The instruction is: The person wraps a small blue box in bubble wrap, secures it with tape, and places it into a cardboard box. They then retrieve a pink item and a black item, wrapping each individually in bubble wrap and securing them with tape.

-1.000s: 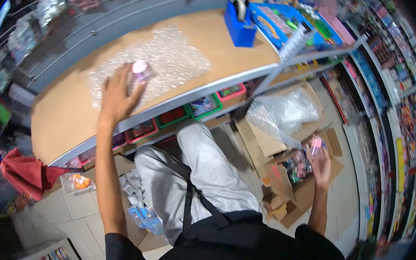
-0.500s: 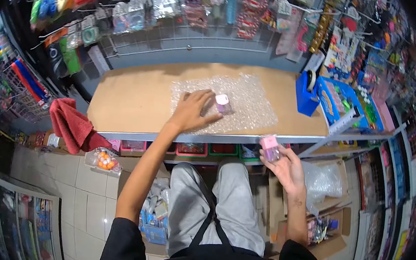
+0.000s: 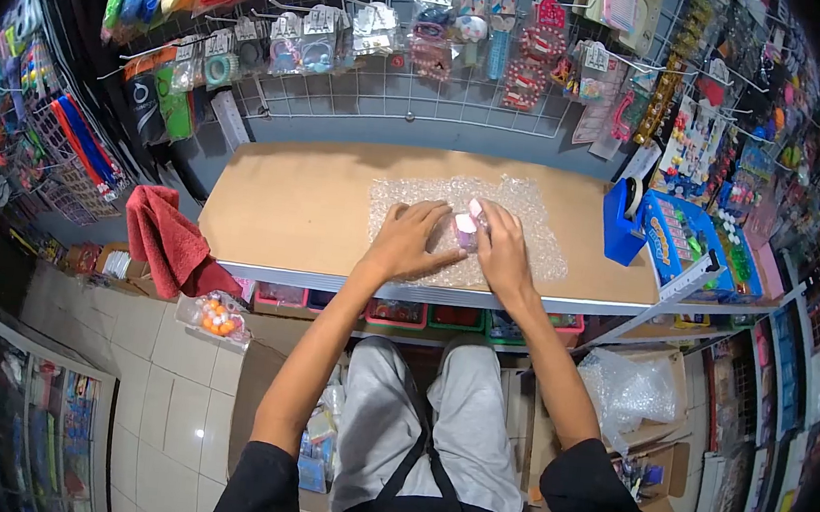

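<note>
A sheet of bubble wrap (image 3: 543,231) is spread over the tan worktop. On it sits a small purple container with a pale pink cap (image 3: 465,224). My left hand (image 3: 407,244) rests on the wrap just left of that container, fingers spread and thumb reaching toward its base. Close on the other side, my right hand (image 3: 506,257) grips a second small pink-capped container (image 3: 476,206), mostly covered by the fingers. The two containers are side by side between my hands.
A blue tape dispenser (image 3: 623,222) and a blue display box (image 3: 674,232) stand at the worktop's right end. A red towel (image 3: 165,237) hangs at the left corner. Packaged goods hang on the wire grid behind. More bubble wrap (image 3: 629,388) lies below right.
My right hand has brought its container up from in front of the worktop edge to the bubble wrap, beside the other one. The left hand stays by the first container. The view has shifted slightly.
</note>
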Tool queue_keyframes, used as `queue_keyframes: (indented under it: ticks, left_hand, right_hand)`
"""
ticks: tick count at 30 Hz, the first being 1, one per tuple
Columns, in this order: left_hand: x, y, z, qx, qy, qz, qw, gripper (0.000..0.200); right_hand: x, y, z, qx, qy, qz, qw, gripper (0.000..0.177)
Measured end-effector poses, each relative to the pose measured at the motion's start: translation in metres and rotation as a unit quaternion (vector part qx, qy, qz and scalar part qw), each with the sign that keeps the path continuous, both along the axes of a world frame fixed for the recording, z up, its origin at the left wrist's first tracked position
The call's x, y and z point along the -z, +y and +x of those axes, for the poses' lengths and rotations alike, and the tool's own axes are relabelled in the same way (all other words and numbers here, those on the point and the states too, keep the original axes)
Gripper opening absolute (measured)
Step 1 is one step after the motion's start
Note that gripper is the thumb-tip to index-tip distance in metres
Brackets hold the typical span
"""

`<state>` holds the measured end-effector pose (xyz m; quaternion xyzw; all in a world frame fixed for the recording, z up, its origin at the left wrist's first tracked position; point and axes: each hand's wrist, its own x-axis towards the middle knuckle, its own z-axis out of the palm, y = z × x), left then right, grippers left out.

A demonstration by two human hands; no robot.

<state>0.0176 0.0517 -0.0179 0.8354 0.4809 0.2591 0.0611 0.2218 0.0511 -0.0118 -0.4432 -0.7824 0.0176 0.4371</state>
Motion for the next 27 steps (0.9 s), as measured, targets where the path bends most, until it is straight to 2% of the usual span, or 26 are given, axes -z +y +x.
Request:
queue_keyframes:
  ticks: [1,7,10,16,19,27]
  left_hand:
    - [0.002,0.001,-0.001,0.002,-0.002,0.007,1.000,0.084]
    - [0.011,0.007,-0.005,0.016,-0.009,0.025,1.000,0.084]
    - [0.011,0.007,-0.004,0.002,-0.022,0.011,1.000,0.084]
    - [0.007,0.005,-0.003,0.009,-0.018,0.019,1.000,0.083]
    - [0.011,0.009,-0.005,0.021,-0.014,0.024,0.999,0.082]
    - [0.008,0.008,-0.008,0.030,-0.040,0.003,0.999,0.079]
  right_hand:
    - [0.002,-0.004,-0.001,-0.009,-0.005,-0.051,0.999,0.042]
    - [0.008,-0.015,-0.006,-0.026,-0.028,-0.012,0.999,0.057]
    - [0.011,-0.015,-0.004,-0.011,0.030,-0.028,0.999,0.062]
    - [0.005,-0.019,-0.002,-0.006,0.106,-0.114,0.988,0.059]
    - [0.009,-0.015,-0.002,-0.021,0.092,-0.077,0.993,0.060]
    - [0.005,-0.017,0.003,-0.061,0.131,-0.136,0.980,0.059]
